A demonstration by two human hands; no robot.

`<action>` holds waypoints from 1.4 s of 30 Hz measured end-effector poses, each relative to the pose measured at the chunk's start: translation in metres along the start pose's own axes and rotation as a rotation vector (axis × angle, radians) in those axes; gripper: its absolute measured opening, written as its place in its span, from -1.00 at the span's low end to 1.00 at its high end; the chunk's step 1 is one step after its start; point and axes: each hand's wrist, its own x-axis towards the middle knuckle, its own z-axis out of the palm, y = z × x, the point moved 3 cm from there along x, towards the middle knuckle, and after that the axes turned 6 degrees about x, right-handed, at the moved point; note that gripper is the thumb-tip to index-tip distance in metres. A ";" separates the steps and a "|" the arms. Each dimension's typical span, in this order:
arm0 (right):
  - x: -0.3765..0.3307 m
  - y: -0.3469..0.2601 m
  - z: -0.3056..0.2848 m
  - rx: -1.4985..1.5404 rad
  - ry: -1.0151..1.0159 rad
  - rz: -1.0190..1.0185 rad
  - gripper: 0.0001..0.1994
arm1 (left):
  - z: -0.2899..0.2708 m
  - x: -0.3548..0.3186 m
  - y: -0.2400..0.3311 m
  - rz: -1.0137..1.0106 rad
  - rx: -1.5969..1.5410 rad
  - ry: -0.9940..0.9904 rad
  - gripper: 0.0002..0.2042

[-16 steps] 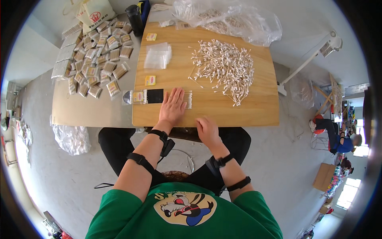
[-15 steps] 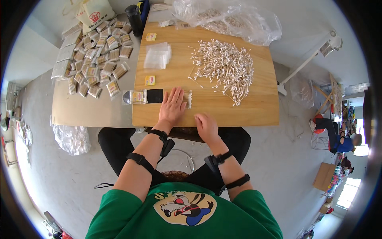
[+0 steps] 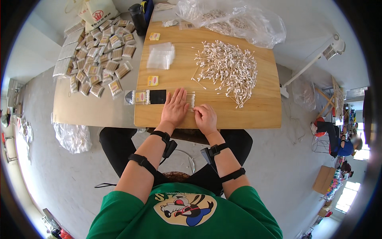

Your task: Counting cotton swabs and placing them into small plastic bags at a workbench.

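Note:
My left hand (image 3: 174,107) lies flat, fingers stretched, over a row of cotton swabs (image 3: 191,99) whose white tips stick out to its right. Just left of its fingertips is a flat black piece (image 3: 158,96), which meets a clear bag (image 3: 140,97) holding swabs and a yellow card. My right hand (image 3: 206,118) rests near the table's front edge with curled fingers, its thumb and fingertips drawn together beside the lower swab tips. Whatever those fingers may hold is hidden. A big heap of loose cotton swabs (image 3: 229,67) lies beyond it.
Empty clear bags (image 3: 160,56) lie stacked between two yellow cards, one nearer (image 3: 152,81), one farther (image 3: 154,36). Many filled swab packs (image 3: 95,59) cover the left surface, near a black bottle (image 3: 137,19). A large plastic bag (image 3: 242,22) sits at the back. A white lamp arm (image 3: 308,65) stands right.
My right hand has moved slightly up and left, reaching the lower swab tips, its fingers more curled. My left hand stays flat on the swabs. The whole view has shifted slightly.

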 end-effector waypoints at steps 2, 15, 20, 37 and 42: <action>0.000 0.001 0.000 0.014 0.017 0.039 -0.91 | 0.000 0.000 0.000 -0.005 -0.011 0.003 -0.44; 0.001 0.003 0.002 -0.006 0.045 0.053 -0.84 | -0.001 -0.001 0.000 0.003 -0.001 0.012 -0.44; 0.001 0.005 0.005 -0.042 0.031 0.070 -0.83 | 0.000 -0.001 0.001 0.003 -0.002 0.005 -0.44; 0.004 0.005 0.008 -0.100 0.048 0.113 -0.83 | -0.001 -0.001 0.001 0.011 -0.013 0.042 -0.43; 0.004 0.007 0.009 -0.084 0.051 0.134 -0.81 | -0.001 -0.001 0.001 0.012 0.003 0.034 -0.43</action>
